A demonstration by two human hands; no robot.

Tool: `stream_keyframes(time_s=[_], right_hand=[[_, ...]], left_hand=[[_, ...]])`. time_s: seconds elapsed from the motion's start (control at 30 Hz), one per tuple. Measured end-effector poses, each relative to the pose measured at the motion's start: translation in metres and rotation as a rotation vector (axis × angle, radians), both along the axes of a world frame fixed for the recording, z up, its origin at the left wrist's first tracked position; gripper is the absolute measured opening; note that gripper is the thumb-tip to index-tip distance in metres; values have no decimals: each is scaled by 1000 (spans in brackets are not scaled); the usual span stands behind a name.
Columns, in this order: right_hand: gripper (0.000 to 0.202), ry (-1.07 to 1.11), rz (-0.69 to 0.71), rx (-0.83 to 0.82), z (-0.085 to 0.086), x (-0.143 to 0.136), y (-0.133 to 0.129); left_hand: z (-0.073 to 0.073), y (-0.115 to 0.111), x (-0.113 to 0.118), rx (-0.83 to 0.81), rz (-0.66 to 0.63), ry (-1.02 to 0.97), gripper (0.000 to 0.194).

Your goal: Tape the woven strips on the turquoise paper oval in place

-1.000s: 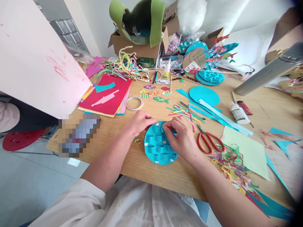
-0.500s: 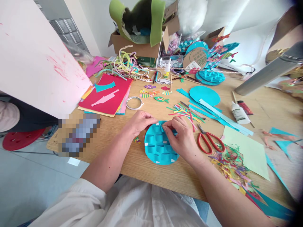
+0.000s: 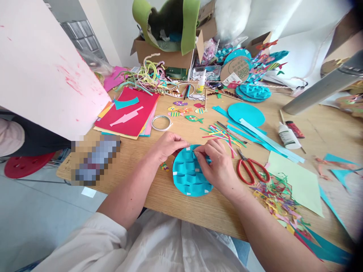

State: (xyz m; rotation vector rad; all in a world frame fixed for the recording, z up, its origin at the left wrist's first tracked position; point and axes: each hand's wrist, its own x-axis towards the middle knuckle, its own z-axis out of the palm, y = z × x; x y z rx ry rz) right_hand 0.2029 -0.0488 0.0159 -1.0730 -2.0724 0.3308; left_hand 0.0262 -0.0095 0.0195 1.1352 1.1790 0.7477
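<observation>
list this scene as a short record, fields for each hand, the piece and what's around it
left hand: fingertips drawn together at the far-left edge of a round, bright-blue, strip-covered disc
right hand: fingertips drawn together over the disc's far side, covering part of it
held item: too fine to tell
on disc: small white rectangular patches
surface: light wood-grain table
right of hands: red-handled metal scissors
beyond hands: colourful flat fish-shaped cutouts

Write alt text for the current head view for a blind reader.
A person's left hand and right hand pinch near the far edge of a round blue disc on a wooden table. Red-handled scissors lie to the right, paper fish beyond.
</observation>
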Motion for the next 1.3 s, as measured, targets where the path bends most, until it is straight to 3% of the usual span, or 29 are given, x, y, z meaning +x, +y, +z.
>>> stream_keyframes(time_s=[0.27,1.3], right_hand=[[13,5,1,31,-1,0,-2],[13,57,8,40,-3,0,0]], left_hand=[[3,1,2,-56,26,-34,21],[6,-1,0,-91,38,-96,21]])
